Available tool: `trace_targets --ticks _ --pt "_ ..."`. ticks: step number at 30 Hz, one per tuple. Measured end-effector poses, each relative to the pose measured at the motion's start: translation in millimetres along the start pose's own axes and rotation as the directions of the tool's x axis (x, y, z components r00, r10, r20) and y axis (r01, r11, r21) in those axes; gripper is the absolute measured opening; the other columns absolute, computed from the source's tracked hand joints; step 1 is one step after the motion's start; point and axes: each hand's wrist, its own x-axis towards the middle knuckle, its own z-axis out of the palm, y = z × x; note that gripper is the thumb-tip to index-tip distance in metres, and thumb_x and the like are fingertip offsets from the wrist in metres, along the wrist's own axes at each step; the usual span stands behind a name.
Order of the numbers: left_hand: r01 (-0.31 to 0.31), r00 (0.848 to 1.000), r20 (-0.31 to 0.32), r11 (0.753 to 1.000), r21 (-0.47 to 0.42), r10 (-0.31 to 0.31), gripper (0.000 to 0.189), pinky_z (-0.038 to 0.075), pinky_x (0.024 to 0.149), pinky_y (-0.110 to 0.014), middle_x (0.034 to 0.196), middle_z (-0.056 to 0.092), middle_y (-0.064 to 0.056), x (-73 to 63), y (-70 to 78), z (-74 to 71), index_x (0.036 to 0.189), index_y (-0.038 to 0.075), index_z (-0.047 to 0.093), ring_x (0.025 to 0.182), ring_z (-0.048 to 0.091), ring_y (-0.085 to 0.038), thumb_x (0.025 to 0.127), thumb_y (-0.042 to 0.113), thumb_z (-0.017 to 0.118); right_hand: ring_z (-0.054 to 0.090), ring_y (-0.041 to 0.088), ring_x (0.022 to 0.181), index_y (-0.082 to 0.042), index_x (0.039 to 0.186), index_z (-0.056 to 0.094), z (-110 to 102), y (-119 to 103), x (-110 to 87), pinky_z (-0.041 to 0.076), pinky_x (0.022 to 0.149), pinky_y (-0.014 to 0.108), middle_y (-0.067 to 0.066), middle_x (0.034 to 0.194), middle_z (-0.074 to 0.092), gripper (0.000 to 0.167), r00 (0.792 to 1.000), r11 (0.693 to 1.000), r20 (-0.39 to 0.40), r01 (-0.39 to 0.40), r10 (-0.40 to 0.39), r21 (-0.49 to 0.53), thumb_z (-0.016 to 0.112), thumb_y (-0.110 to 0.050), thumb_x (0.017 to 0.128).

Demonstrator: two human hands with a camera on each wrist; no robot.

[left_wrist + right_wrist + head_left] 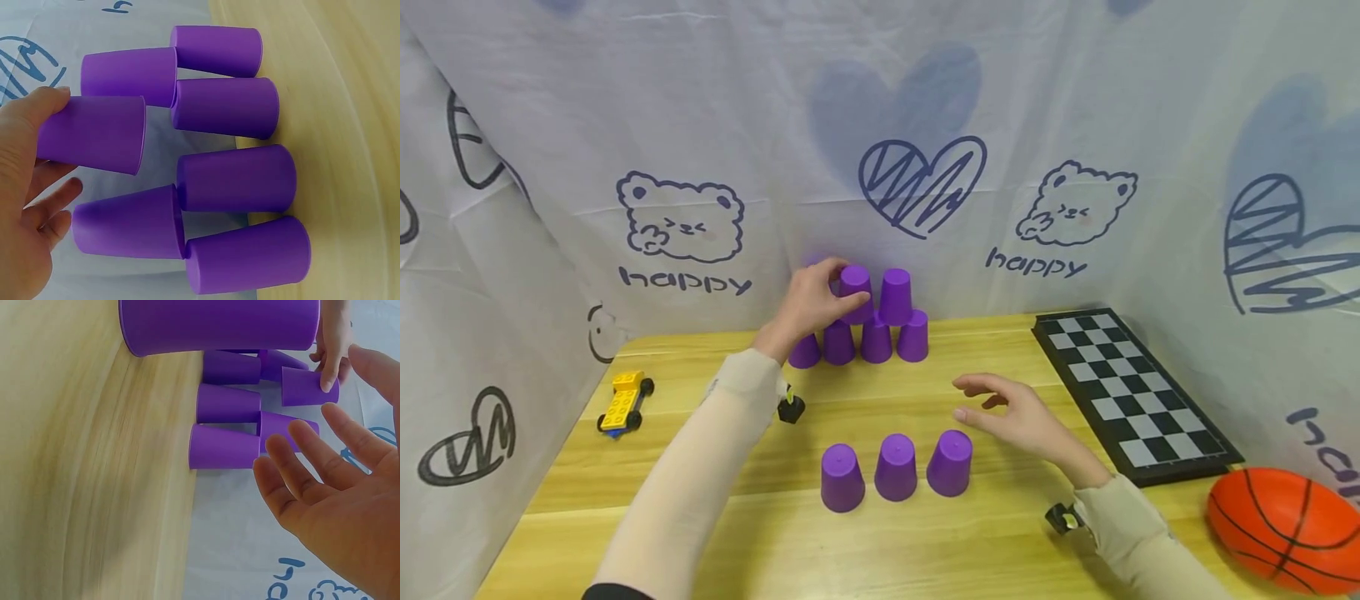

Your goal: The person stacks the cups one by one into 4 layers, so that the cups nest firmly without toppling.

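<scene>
My left hand (pixel 808 304) pinches an upside-down purple cup (pixel 856 293) between thumb and fingers at the back of the table. Beneath it stands a row of several inverted purple cups (pixel 876 343). In the left wrist view, the gripped cup (pixel 94 134) shows a small gap between its rim and that row. On either side of it, one cup (pixel 896 297) and another cup (pixel 128 222) rest on the row. My right hand (pixel 1018 417) hovers with loosely bent fingers, touching nothing. Nearest to it is the rightmost of three inverted cups (pixel 950 463) at the front.
On the left of the wooden table (pixel 700 467) sits a yellow toy car (pixel 623 404). A black-and-white checkerboard (pixel 1131 387) lies on the right, with an orange basketball-patterned bowl-like object (pixel 1288 529) in front of it. A printed white cloth (pixel 790 125) hangs behind the cups.
</scene>
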Motion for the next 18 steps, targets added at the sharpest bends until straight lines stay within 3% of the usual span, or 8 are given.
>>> trace_targets --ticks 6,10,18 --pt "-0.044 0.999 -0.015 0.993 0.113 0.046 0.059 0.051 0.104 -0.051 0.119 0.076 -0.016 8.4 3.0 -1.2 0.132 0.007 0.068 0.109 0.069 -0.037 0.087 0.042 0.084 0.066 0.031 0.124 -0.013 0.139 0.067 -1.2 -0.3 -2.8 0.057 0.101 0.047 0.007 0.138 0.07 0.049 1.0 1.0 -0.005 0.002 -0.002 -0.006 0.079 -0.034 0.096" --pt "-0.024 1.0 -0.001 0.995 0.097 0.024 0.059 0.056 0.1 -0.049 0.121 0.076 -0.015 11.3 0.2 -0.3 0.133 0.008 0.067 0.112 0.07 -0.036 0.088 0.041 0.084 0.066 0.03 0.124 -0.012 0.139 0.067 -2.9 -0.6 -4.2 0.057 0.101 0.047 0.009 0.139 0.07 0.049 1.0 1.0 -0.006 0.002 -0.002 -0.003 0.079 -0.034 0.096" --pt "-0.018 0.999 0.041 0.996 0.086 0.014 0.059 0.057 0.1 -0.048 0.122 0.075 -0.017 13.0 -0.1 1.4 0.134 0.006 0.065 0.112 0.07 -0.035 0.089 0.038 0.084 0.067 0.038 0.121 -0.009 0.137 0.067 -6.9 6.4 -5.2 0.059 0.1 0.047 0.013 0.138 0.07 0.048 1.0 1.0 -0.017 0.004 -0.004 0.021 0.078 -0.031 0.097"
